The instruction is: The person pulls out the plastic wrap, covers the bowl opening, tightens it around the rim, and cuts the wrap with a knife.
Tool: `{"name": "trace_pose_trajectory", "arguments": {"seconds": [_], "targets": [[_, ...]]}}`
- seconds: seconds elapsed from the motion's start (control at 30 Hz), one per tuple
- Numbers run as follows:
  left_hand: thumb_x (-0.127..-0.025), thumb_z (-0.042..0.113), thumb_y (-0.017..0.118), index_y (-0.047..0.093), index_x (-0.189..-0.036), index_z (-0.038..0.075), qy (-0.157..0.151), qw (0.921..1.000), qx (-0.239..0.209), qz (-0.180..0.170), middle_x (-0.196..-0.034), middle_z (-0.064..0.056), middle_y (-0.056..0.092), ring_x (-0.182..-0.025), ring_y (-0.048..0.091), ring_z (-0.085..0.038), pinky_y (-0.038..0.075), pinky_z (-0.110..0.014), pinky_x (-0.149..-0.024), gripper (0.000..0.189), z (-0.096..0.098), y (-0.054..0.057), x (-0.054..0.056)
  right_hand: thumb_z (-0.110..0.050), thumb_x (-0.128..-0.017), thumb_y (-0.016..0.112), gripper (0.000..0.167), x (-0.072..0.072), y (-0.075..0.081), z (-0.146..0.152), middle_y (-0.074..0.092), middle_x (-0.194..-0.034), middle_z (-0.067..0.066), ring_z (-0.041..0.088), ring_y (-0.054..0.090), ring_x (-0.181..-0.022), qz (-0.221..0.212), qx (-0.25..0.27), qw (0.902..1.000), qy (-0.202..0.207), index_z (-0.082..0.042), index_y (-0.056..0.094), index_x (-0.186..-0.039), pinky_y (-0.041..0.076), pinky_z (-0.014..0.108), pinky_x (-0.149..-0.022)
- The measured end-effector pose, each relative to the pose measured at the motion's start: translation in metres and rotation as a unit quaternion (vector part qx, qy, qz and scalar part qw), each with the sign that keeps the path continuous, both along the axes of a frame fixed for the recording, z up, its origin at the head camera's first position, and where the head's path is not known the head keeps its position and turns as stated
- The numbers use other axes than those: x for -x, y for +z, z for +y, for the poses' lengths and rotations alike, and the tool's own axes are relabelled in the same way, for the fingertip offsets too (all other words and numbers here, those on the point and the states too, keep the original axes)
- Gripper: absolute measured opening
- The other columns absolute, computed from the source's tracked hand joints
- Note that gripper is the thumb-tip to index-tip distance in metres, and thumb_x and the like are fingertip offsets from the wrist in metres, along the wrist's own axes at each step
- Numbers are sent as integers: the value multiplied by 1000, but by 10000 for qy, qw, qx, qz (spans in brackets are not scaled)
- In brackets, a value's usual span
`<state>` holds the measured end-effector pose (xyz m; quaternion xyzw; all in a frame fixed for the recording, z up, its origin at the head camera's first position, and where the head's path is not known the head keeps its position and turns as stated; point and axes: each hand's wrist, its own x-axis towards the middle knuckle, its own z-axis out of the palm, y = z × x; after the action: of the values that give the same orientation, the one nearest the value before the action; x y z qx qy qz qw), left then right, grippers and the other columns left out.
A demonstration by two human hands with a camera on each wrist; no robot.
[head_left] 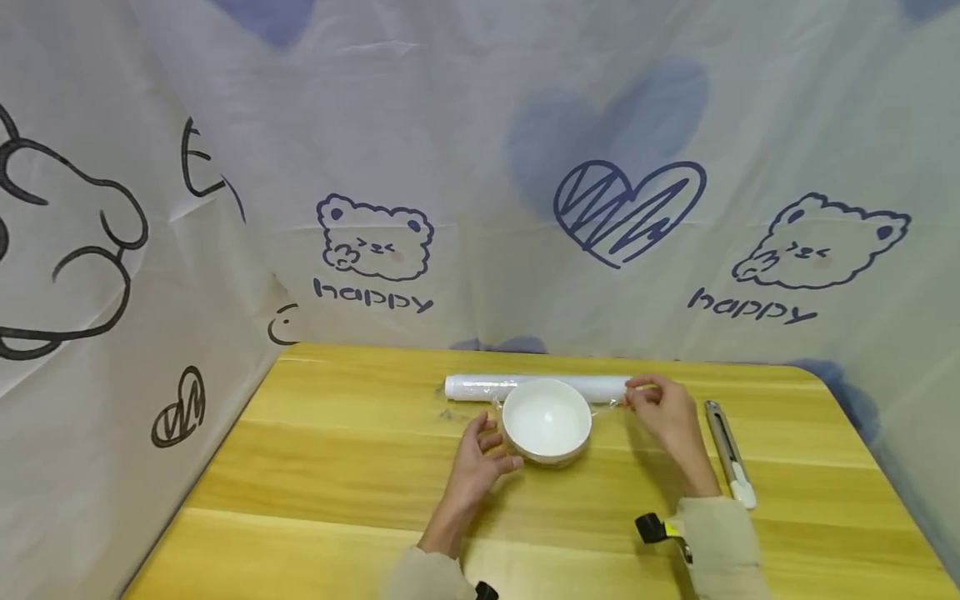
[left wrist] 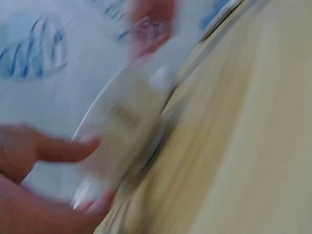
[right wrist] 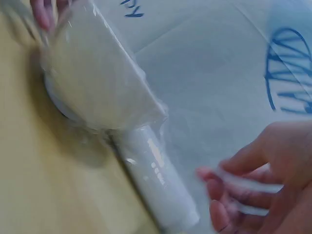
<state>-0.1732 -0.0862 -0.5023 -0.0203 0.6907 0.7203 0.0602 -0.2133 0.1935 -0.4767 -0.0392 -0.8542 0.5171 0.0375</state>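
Observation:
A white bowl [head_left: 547, 419] stands upright on the table, with clear cling film [right wrist: 105, 73] over it and drawn out at its sides. Close against the bowl's left side is my left hand [head_left: 480, 462], thumb and fingers spread apart. The left wrist view is blurred there, with the fingertips overlapping the bowl [left wrist: 124, 117]. Off to the right of the bowl, my right hand [head_left: 667, 412] pinches a stretched end of the film between thumb and fingers. Behind the bowl lies a white roll of cling film [head_left: 480, 388], partly hidden by the bowl.
A utility knife [head_left: 729, 454] with a grey and white body lies to the right of my right hand. The wooden table [head_left: 315, 467] meets a hanging cloth [head_left: 480, 167] printed with bears and hearts along its back edge.

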Motion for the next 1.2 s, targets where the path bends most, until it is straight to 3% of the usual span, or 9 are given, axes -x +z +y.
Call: {"name": "trace_pose_trajectory", "arguments": {"seconds": [0.13, 0.2, 0.3, 0.57, 0.7, 0.83, 0.97, 1.07, 1.2], "targets": [[-71, -25, 77, 26, -154, -12, 1325, 9900, 146, 470, -143, -27, 40, -125, 47, -44, 53, -52, -96, 98, 38, 7, -15, -10, -106, 56, 24, 37, 2, 0, 71, -118, 21, 40, 63, -114, 884, -1055, 9888, 570, 2, 70, -120, 51, 55, -98], [-70, -27, 76, 25, -155, -10, 1588, 9856, 94, 567, -144, -26, 39, -127, 45, -42, 53, -52, -96, 101, 54, 7, -21, -6, -106, 53, 25, 51, -3, 2, 68, -124, 24, 45, 59, -121, 926, -1302, 9812, 1085, 4, 69, -122, 46, 60, -103], [-68, -29, 74, 22, -156, -9, 1533, 9862, 64, 628, -149, -26, 37, -135, 42, -44, 49, -53, -103, 104, 70, 5, -29, 2, -105, 50, 25, 61, -12, 9, 67, -126, 26, 47, 58, -122, 688, -1644, 9716, 1555, 5, 71, -119, 47, 61, -101], [-58, -40, 65, 8, -157, -12, 756, 9896, -444, 1138, -161, -35, 15, -149, 18, -51, 30, -46, -117, 118, 70, -7, -21, -1, -104, 51, 25, 49, -15, 20, 67, -124, 25, 40, 62, -111, 39, -1729, 9719, 1599, 1, 73, -117, 52, 55, -92], [-59, -29, 81, 8, -158, -10, 392, 9922, 440, 1096, -161, -35, 15, -148, 22, -51, 28, -51, -119, 125, 50, -6, -11, -5, -105, 56, 23, 28, -14, 17, 69, -121, 22, 35, 65, -106, -169, -1635, 9726, 1643, 1, 72, -119, 55, 50, -89], [-58, -14, 93, 11, -159, -9, -50, 9839, 1409, 1099, -158, -34, 16, -144, 27, -54, 24, -61, -119, 131, 29, -3, 1, -6, -102, 63, 18, 3, -8, 14, 71, -113, 17, 30, 66, -99, -449, -1444, 9736, 1711, -1, 73, -116, 58, 43, -83], [-60, -7, 95, 5, -160, -8, -806, 9765, 1690, 1066, -158, -35, 16, -142, 29, -55, 23, -65, -118, 135, 9, -2, 15, -6, -98, 69, 10, -20, -1, 12, 68, -99, 10, 24, 64, -86, -672, -1040, 9711, 2041, -1, 70, -106, 58, 38, -70], [-59, -5, 97, 2, -162, -4, -1395, 9704, 1650, 1075, -161, -32, 12, -144, 26, -53, 18, -65, -120, 140, -3, -5, 28, -5, -95, 73, 15, -34, 1, 8, 65, -91, 11, 24, 64, -78, -906, -551, 9672, 2310, 3, 63, -102, 60, 40, -62], [-61, -11, 94, 2, -164, 3, -1958, 9690, 1028, 1100, -166, -27, 7, -149, 22, -46, 15, -60, -122, 138, -19, -12, 47, -5, -93, 75, 36, -44, 4, -2, 67, -89, 12, 29, 70, -76, -1496, 126, 9587, 2414, 9, 53, -117, 62, 45, -64]]}}
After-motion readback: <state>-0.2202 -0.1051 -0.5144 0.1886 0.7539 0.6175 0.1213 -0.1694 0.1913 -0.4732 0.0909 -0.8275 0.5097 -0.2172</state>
